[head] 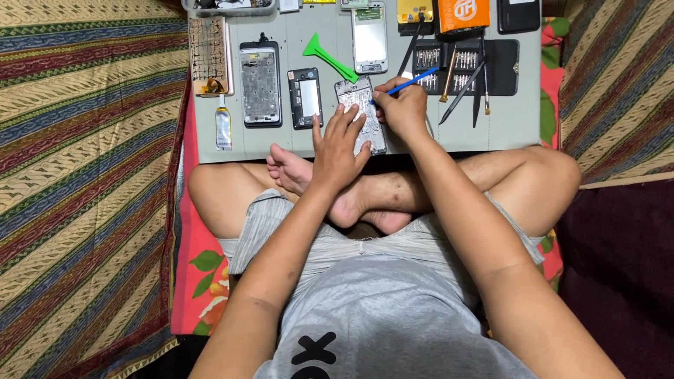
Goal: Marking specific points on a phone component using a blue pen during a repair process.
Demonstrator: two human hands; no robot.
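Pinching a blue tool (413, 81), the right hand (401, 109) probes the opened phone (360, 112) at upper centre, pinned flat by the spread left hand (338, 146). Parts could be gouged if the tip slips (loose tools lie close).

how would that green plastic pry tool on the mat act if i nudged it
The green pry tool looks thin and flat, so it would probably slide rather than roll. Being plastic, it likely feels light and slightly flexible. The smooth grey mat gives little grip, so a small push may skid it.
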